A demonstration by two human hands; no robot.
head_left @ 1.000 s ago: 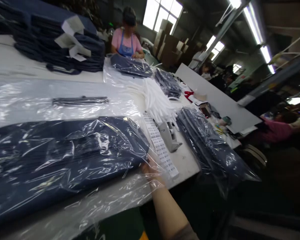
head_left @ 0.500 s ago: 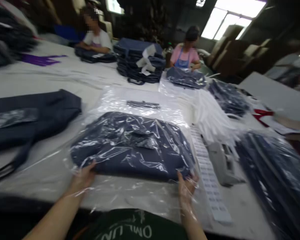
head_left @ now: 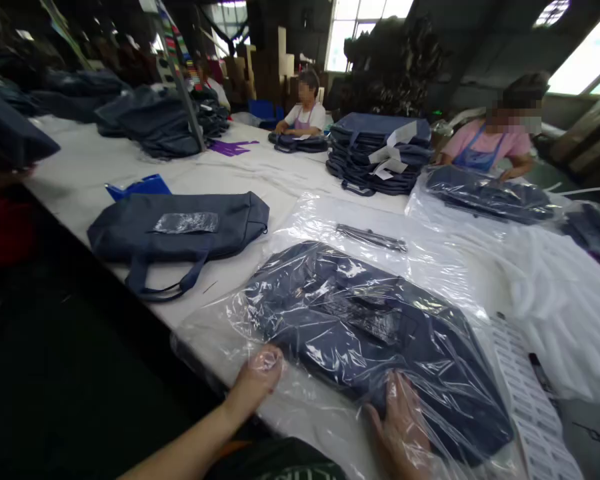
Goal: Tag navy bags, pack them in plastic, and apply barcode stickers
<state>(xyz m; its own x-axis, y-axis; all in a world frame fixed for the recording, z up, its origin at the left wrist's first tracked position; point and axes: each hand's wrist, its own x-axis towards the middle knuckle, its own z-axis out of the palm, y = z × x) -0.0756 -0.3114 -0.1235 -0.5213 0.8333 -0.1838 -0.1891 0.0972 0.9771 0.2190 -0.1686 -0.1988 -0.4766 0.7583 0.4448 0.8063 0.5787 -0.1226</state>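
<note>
Low on the right of the frame, a navy bag (head_left: 370, 333) lies folded in a clear plastic sleeve (head_left: 340, 223) on the counter (head_left: 240, 177). It looks soft and light, the film slippery; best taken along the near edge. The left hand (head_left: 263, 372) is curled against the film, grip unclear; the right hand (head_left: 397, 427) lies spread on the bag's edge. An unwrapped bag (head_left: 177, 230) lies left.

White table (head_left: 260, 180), navy tote (head_left: 130, 233), plastic-wrapped bag (head_left: 355, 327), label strip (head_left: 530, 393)

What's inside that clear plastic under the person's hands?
A folded navy fabric bag lies inside the clear plastic. Glare and wrinkles obscure its details, and its handles cannot be seen.
</note>
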